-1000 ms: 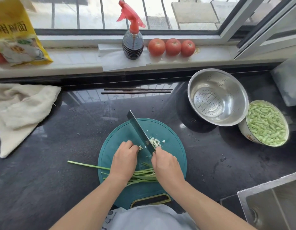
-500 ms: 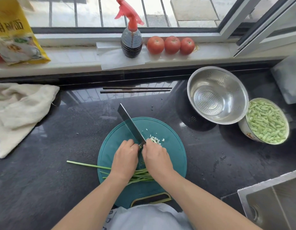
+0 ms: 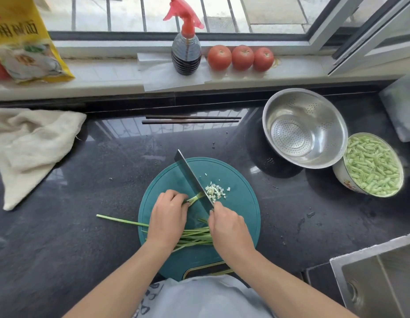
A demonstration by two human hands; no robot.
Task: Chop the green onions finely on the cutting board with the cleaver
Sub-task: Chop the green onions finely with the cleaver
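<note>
Green onions (image 3: pixel 194 236) lying across round teal cutting board (image 3: pixel 240 207), one stalk trailing left onto dark counter (image 3: pixel 84 237). Left hand (image 3: pixel 168 218) curled, pinning bunch's pale ends. Right hand (image 3: pixel 229 228) gripping cleaver (image 3: pixel 192 180) handle, blade edge down at those ends. Chopped bits (image 3: pixel 215 191) just right of blade.

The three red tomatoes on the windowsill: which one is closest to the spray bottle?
The leftmost red tomato. It sits right beside the dark spray bottle with the red trigger, while the other two line up farther to its right.
</note>
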